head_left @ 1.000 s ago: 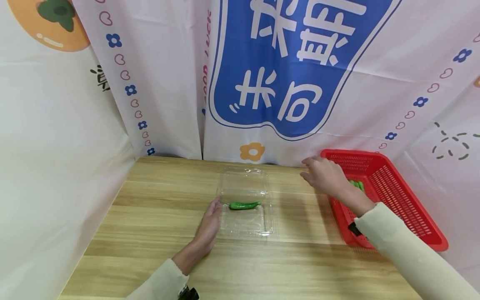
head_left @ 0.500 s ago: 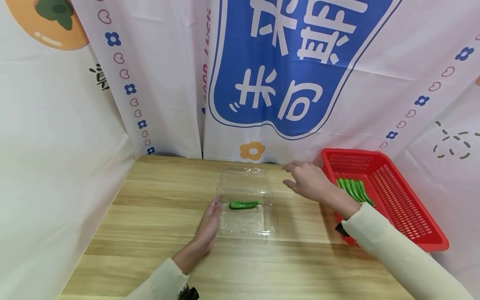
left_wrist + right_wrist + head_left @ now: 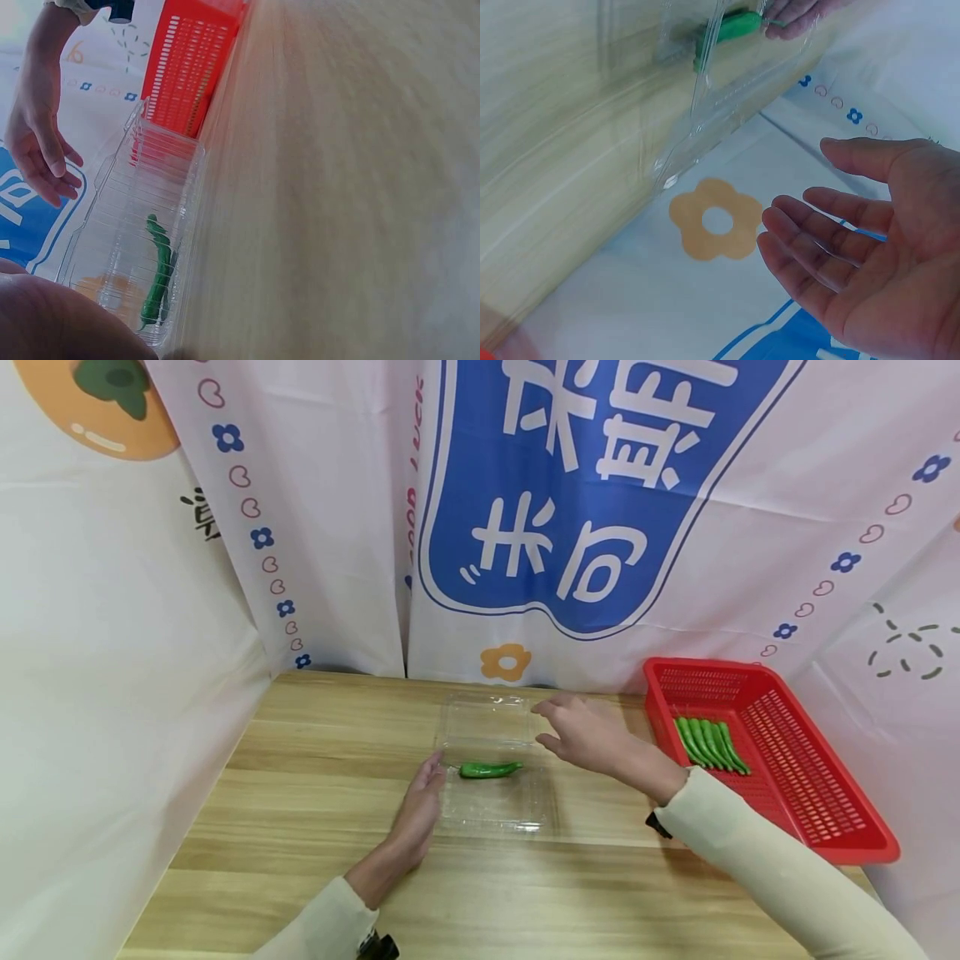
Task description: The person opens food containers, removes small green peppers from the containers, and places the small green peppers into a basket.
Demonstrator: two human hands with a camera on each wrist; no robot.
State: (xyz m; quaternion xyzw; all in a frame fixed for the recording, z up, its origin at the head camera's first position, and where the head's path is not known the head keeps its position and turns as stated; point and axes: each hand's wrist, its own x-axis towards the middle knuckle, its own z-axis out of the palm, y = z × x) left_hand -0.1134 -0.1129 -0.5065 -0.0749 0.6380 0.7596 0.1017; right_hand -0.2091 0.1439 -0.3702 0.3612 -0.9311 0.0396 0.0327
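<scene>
A clear plastic clamshell box (image 3: 491,806) lies unfolded on the table, its lid (image 3: 487,720) towards the back wall. One green chili pepper (image 3: 490,770) lies crosswise in the near half. My left hand (image 3: 417,806) rests against the box's left side with its fingers fairly straight; the left wrist view has only a blurred part of it. Above the table, by the right side of the lid, hovers my right hand (image 3: 581,732). In the right wrist view, its loosely bent fingers (image 3: 821,244) are spread and hold nothing.
A red plastic basket (image 3: 825,747) stands at the right, with several green chili peppers (image 3: 711,745) lying side by side inside. Printed white cloth (image 3: 337,568) hangs behind and on both sides of the wooden table (image 3: 300,827).
My right hand has moved left from over the basket's edge to beside the lid, uncovering the peppers in the basket. The left hand, the box and its pepper have stayed put.
</scene>
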